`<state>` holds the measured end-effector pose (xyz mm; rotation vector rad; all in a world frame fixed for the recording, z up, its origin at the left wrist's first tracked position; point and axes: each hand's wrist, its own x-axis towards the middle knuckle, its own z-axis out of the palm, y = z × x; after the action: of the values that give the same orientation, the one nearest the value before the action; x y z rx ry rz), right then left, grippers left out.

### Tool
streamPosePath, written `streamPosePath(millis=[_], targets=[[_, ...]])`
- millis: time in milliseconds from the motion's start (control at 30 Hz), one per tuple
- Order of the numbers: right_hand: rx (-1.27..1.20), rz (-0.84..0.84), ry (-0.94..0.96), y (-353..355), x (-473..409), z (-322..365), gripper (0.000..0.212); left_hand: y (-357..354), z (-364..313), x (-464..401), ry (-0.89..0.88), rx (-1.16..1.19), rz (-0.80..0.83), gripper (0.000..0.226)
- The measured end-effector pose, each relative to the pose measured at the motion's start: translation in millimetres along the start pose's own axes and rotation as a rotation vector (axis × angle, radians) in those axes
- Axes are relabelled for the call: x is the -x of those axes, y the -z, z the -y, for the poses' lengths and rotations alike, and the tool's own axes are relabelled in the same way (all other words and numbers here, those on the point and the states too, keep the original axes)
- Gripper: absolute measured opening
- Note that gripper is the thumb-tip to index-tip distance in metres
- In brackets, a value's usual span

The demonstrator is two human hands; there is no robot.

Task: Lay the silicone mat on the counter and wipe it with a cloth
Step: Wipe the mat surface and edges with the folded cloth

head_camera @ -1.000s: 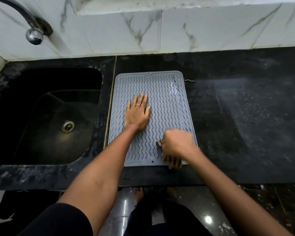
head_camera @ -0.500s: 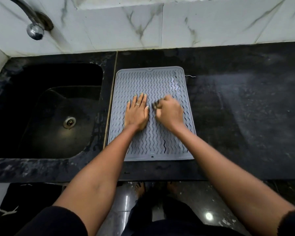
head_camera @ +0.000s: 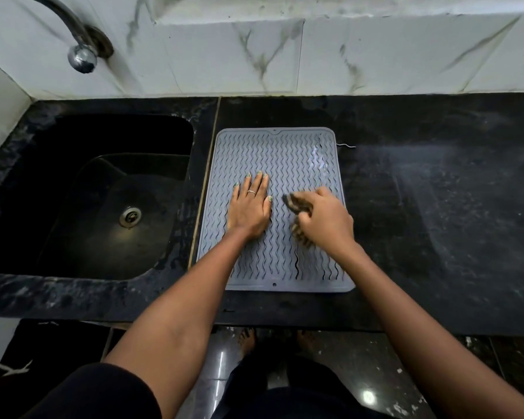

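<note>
Silicone mat, grey rectangle w/ wavy ridges, lies flat on the black stone tabletop, just right of the dark sink. Its long axis runs away from me, far short edge toward the white marble wall, near short edge close to the tabletop's front lip.

My left hand is pressed flat on the mat's left-centre, fingers straight and together, pointing away from me; it grips nothing, just pins the mat. My right hand is clenched round a dark bunched cloth, which sticks out on the thumb side and touches the mat surface approx mid-length, right half. The cloth is blurred, so I can't make out its fabric or exact shape.

What the next stroke turns on, imo: the right hand sits mid-mat, so unwiped-looking ridges lie both ahead of it (far end, where a pale glossy streak shows near the far-right corner) and behind it toward the near edge. Strokes should follow the long axis, along the ridges. The right hand is nearer that streak; the left is nearer the sink side and blocks the cloth from the left half until it lifts or shifts.
</note>
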<state>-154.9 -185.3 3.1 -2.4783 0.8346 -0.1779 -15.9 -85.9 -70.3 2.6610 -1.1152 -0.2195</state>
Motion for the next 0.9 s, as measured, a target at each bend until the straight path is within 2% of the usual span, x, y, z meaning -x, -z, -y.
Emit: streamPosePath(millis=[100,233,367,433,533,600,667,733,800,833,900], targets=[[0.159,0.097,0.026,-16,-16,3,0.050,0,0,0,0.006,0.008,0.000,0.056],[0.228,0.118,0.238,-21,40,-11,0.037,-2,1,0,-0.001,0.035,-0.017,0.056],[0.333,0.356,0.316,-4,100,-12,0.032,-4,3,1,-0.007,0.063,-0.035,0.056],[0.384,0.507,0.286,8,96,0,0.025,-4,0,2,0.012,0.070,-0.032,0.056],[0.277,0.724,0.182,36,47,17,0.024,1,-6,-1,0.064,0.099,-0.060,0.054],[0.196,0.799,0.158,49,0,28,0.026,12,-6,-13,0.087,0.124,-0.115,0.050],[0.118,0.693,0.140,50,-46,40,0.024,24,-3,-31,0.086,0.148,-0.124,0.047],[0.088,0.439,0.114,43,-92,50,0.023,35,3,-53,0.080,0.160,-0.107,0.047],[0.105,0.221,0.086,29,-130,58,0.035,43,8,-75,0.084,0.161,-0.100,0.048],[0.102,0.179,0.061,21,-150,61,0.043,47,11,-89,0.085,0.161,-0.099,0.049],[0.113,0.231,-0.005,2,-170,59,0.054,48,16,-106,0.079,0.134,-0.058,0.052]])
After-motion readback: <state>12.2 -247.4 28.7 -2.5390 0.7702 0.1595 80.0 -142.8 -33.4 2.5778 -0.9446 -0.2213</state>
